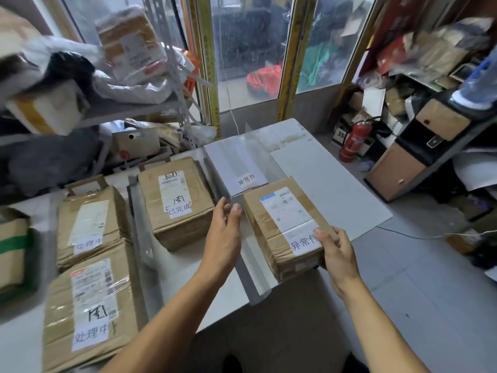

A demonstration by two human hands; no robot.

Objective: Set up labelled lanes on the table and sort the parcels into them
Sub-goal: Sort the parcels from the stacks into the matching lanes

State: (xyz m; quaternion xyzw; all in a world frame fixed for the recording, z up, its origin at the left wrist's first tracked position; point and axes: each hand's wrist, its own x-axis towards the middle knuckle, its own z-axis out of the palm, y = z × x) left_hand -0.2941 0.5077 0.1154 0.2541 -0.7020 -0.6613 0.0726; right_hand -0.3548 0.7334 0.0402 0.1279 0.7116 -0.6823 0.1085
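Observation:
A brown parcel (285, 227) with a shipping label and a white handwritten tag sits at the right end of the white table (188, 278), just in front of a handwritten paper lane label (246, 181). My right hand (337, 250) holds its near right corner, thumb on top by the tag. My left hand (226, 224) hovers beside the parcel's left side, fingers straight, apart from it. In the middle lane stands a tagged parcel (177, 203). Two tagged parcels lie on the left, one behind (91, 224) and one in front (91, 313).
Clear tape strips (142, 232) run between the lanes. A metal shelf (129, 109) full of bags and parcels stands at the back left. A red fire extinguisher (352, 142) and a cluttered rack (435, 125) are on the right. A green-taped box (13, 251) sits at far left.

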